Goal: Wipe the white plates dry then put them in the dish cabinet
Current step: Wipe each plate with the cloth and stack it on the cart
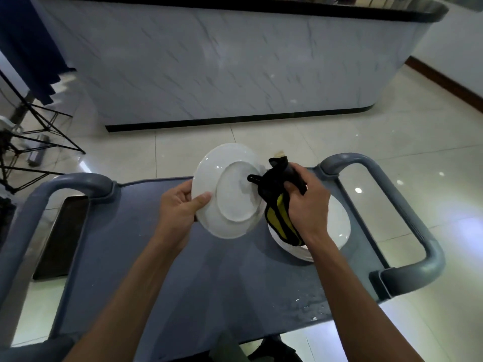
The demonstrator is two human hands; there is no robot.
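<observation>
A white plate (224,194) is held tilted above a grey cart, its underside facing me. My left hand (180,207) grips its left rim, thumb on the underside. My right hand (305,202) is closed on a black and yellow cloth (281,202), which presses against the plate's right edge. Below my right hand a stack of white plates (337,226) rests on the cart top, partly hidden by the cloth and my wrist.
The grey cart top (209,278) has curved handles at left (47,194) and right (407,205); water drops lie at its near right. A marble-faced counter (222,61) stands ahead across the tiled floor. Black tripod legs (34,131) stand at far left.
</observation>
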